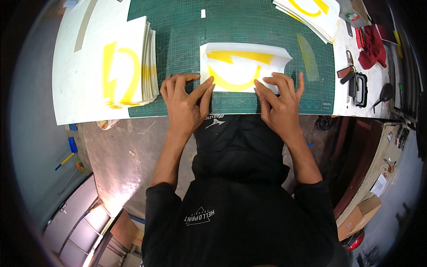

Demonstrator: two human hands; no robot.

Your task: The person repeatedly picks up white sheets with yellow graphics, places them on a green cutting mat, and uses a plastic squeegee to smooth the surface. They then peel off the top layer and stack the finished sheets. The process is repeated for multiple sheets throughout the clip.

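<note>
A white sheet (237, 70) with a yellow printed shape lies on the green cutting mat (178, 42) in front of me. Its far edge and far right corner curl up. My left hand (184, 101) is closed at the sheet's near left part, thumb and forefinger pinching its edge. At the near right part, my right hand (281, 100) grips the sheet between thumb and forefinger, its other fingers raised and bent. What lies under the fingertips is hidden.
A thick stack of yellow-printed sheets (124, 73) stands left, another stack (313, 20) far right. A yellowish translucent strip (308, 58) lies right of the sheet. Keys (350, 73), a red cloth (372, 46) and a black oval frame (361, 90) sit at the table's right side.
</note>
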